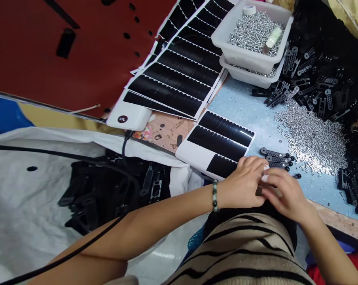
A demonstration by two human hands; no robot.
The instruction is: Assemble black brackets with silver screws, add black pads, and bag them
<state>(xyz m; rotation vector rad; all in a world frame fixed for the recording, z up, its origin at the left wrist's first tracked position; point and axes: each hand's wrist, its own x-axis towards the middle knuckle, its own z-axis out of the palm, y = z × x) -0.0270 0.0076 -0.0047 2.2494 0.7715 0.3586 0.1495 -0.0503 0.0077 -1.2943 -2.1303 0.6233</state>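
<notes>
My left hand (245,184), with a beaded bracelet (214,196) at the wrist, meets my right hand (285,192) at the table's front edge. Both hands are closed, fingertips pressed together. A small dark piece (258,191) shows between them; its kind is unclear. White wrapping (265,177) shows at the fingertips. Left of the hands lies a sheet of black scalloped-edge stickers (220,138), partly peeled and partly covered by my left hand. Just beyond my right hand, several slim black plastic arms (275,153) lie in a row.
A heap of small screws and nuts (318,134) lies at right, near piled black plastic parts (324,87). Stacked white bins (252,59) hold more screws. Sticker sheets (179,71) overlap a white box (128,118). A black cable (63,150) crosses a white sack (24,206) at left.
</notes>
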